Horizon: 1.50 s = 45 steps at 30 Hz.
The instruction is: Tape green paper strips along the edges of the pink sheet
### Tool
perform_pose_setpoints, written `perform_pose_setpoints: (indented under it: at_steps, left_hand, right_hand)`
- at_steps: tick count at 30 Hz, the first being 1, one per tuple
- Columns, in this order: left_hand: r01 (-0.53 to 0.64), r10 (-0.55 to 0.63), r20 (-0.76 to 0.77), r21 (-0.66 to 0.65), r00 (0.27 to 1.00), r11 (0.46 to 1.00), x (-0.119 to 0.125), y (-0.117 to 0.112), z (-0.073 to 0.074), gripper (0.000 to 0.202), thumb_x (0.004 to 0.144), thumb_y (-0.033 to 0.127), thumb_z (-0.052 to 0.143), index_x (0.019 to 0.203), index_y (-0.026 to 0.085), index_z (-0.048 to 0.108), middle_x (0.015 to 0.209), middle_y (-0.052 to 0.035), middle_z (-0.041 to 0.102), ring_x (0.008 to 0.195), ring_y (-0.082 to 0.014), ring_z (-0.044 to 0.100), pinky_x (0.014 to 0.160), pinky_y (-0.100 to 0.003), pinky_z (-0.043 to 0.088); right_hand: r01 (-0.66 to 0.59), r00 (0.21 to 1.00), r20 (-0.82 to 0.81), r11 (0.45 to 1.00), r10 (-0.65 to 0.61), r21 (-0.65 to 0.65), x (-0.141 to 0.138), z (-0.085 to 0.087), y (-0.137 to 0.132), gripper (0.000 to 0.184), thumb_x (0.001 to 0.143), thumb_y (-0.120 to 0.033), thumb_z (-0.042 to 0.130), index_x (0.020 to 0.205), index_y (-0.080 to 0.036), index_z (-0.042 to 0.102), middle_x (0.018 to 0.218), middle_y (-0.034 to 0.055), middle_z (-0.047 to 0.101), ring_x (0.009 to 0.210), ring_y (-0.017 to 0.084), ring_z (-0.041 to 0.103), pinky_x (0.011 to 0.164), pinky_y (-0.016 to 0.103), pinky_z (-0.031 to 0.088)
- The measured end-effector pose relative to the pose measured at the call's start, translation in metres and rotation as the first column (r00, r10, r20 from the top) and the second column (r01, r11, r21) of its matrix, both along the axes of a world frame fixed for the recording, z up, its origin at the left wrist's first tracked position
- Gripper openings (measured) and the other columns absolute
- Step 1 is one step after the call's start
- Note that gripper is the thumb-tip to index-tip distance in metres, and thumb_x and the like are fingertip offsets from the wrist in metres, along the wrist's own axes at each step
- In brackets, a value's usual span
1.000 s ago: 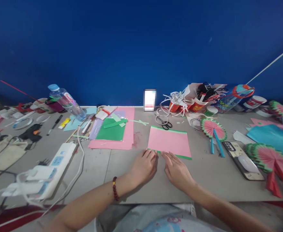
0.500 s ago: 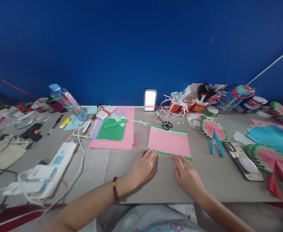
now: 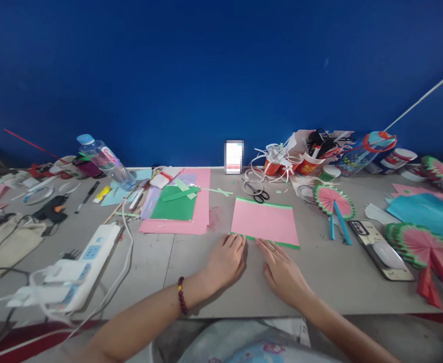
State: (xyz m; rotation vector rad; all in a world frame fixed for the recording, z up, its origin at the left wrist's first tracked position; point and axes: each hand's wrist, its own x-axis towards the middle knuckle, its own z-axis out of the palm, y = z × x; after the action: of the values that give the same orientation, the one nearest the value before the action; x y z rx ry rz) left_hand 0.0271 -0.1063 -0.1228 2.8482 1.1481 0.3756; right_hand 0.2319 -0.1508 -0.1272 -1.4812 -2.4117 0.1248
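Observation:
A pink paper sheet [image 3: 265,220] with green strips along its far and near edges lies flat on the grey table [image 3: 191,272] in front of me. My left hand [image 3: 227,259] rests at the sheet's near left corner, fingers loosely curled, fingertips touching the green edge. My right hand [image 3: 282,269] lies flat beside it with fingers stretched out, their tips pressing on the near green strip. Neither hand holds anything.
Scissors [image 3: 257,191] lie beyond the sheet. A pink and green paper stack [image 3: 179,206] sits to the left, near a water bottle [image 3: 106,160], glue gun [image 3: 53,206] and power strip [image 3: 81,262]. Paper fans [image 3: 335,201], a phone [image 3: 380,249] and cups [image 3: 308,161] are on the right.
My right hand slid right along the near green edge, then came back left toward my left hand. The left hand and the sheet have stayed put.

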Motion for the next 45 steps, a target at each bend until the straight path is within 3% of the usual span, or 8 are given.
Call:
perform_pose_setpoints:
  at_steps: [9,13,18,27,33,37,40,45]
  left_hand:
    - [0.019,-0.016,0.091,-0.032,0.996,0.999,-0.005,0.009,0.005,0.032,0.086,0.016,0.046,0.116,0.012,0.054,0.105,-0.0109,0.059,0.101,-0.0240,0.052,0.093,-0.039,0.042]
    - [0.026,-0.009,0.187,-0.088,0.982,0.996,-0.008,0.016,0.004,0.024,0.090,0.017,0.044,0.111,0.016,0.055,0.106,-0.0096,0.058,0.095,-0.0221,0.054,0.082,-0.035,0.048]
    - [0.046,0.015,0.338,-0.173,0.941,0.984,-0.012,0.026,0.002,0.027,0.092,0.022,0.046,0.118,0.020,0.053,0.116,-0.0095,0.055,0.104,-0.0211,0.054,0.090,-0.036,0.047]
    - [0.015,0.046,0.337,-0.175,0.940,0.984,-0.018,0.038,-0.001,0.022,0.091,0.029,0.053,0.110,0.020,0.058,0.110,-0.0071,0.061,0.104,-0.0207,0.054,0.089,-0.036,0.045]
    - [0.013,0.030,0.310,-0.136,0.950,0.991,-0.020,0.046,0.001,0.017,0.090,0.023,0.054,0.105,0.020,0.061,0.103,-0.0054,0.065,0.098,-0.0198,0.055,0.085,-0.035,0.044]
    - [-0.034,0.080,0.420,-0.115,0.904,0.993,-0.020,0.048,0.005,0.011,0.090,0.022,0.053,0.088,0.020,0.064,0.094,-0.0038,0.067,0.092,-0.0185,0.057,0.083,-0.034,0.042]
    - [-0.061,0.166,0.549,-0.204,0.819,0.977,-0.020,0.046,0.015,0.012,0.089,0.024,0.052,0.084,0.020,0.062,0.088,-0.0039,0.067,0.090,-0.0174,0.058,0.082,-0.032,0.043]
    - [0.062,0.287,0.678,-0.441,0.677,0.895,-0.022,0.040,0.039,0.018,0.089,0.032,0.051,0.085,0.019,0.063,0.086,-0.0045,0.067,0.083,-0.0156,0.059,0.075,-0.027,0.047]
  right_hand:
    - [0.102,0.994,-0.046,0.986,-0.096,0.129,0.020,-0.003,0.003,0.037,0.093,-0.022,0.040,0.126,-0.018,0.054,0.119,0.0111,0.066,0.115,0.025,0.059,0.098,0.044,0.049]
    - [-0.019,0.996,-0.086,0.995,0.027,0.101,0.023,0.000,0.023,0.030,0.094,-0.017,0.039,0.114,-0.020,0.062,0.108,0.0093,0.068,0.104,0.023,0.063,0.092,0.041,0.052]
    - [-0.156,0.979,-0.119,0.984,0.166,0.091,0.024,0.009,0.058,0.025,0.093,-0.020,0.045,0.109,-0.021,0.065,0.105,0.0093,0.067,0.100,0.021,0.063,0.088,0.039,0.054]
    - [-0.352,0.931,0.195,0.897,0.308,0.265,0.018,0.016,0.069,0.024,0.092,-0.012,0.043,0.094,-0.013,0.067,0.092,0.0114,0.069,0.091,0.022,0.063,0.078,0.035,0.053]
    - [-0.311,0.949,0.110,0.931,0.295,0.192,0.015,0.016,0.074,0.027,0.093,-0.013,0.039,0.088,-0.015,0.065,0.082,0.0092,0.067,0.083,0.019,0.062,0.076,0.032,0.050]
    - [-0.235,0.972,0.004,0.965,0.236,0.115,0.009,0.030,0.076,0.025,0.090,-0.012,0.041,0.085,-0.016,0.065,0.080,0.0078,0.068,0.078,0.019,0.062,0.073,0.031,0.049]
    - [-0.169,0.977,-0.136,0.985,0.165,-0.017,0.004,0.050,0.072,0.023,0.087,-0.014,0.044,0.085,-0.017,0.067,0.083,0.0070,0.069,0.080,0.018,0.063,0.074,0.029,0.048]
    - [-0.169,0.950,-0.297,0.959,0.097,-0.226,0.000,0.084,0.066,0.017,0.086,-0.022,0.052,0.083,-0.018,0.069,0.079,0.0046,0.069,0.072,0.016,0.061,0.068,0.026,0.045]
